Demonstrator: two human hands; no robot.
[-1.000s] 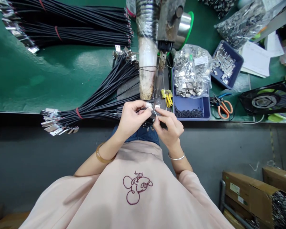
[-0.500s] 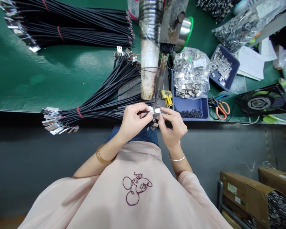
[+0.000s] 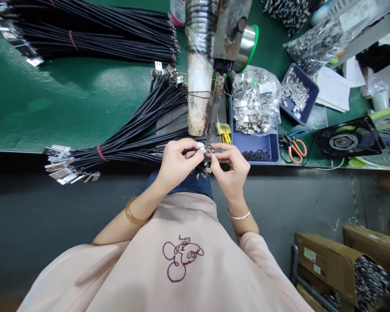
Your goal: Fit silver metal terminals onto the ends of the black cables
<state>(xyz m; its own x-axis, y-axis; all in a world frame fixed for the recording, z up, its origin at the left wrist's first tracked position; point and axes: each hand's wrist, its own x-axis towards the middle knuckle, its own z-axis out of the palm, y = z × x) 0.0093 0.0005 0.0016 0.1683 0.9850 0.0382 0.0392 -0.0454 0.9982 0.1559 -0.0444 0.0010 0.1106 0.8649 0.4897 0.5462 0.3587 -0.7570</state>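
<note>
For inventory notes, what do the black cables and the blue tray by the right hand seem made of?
Black cables: probably rubber or soft plastic, faintly glossy, judging by highlights on smooth curves. Blue tray: likely plastic, semi-matte, evenly coloured.

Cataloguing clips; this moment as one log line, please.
left hand: pinching small piece, details unclear | right hand: pinching thin wire | nearby: black cables, white tube, blue tray
</note>
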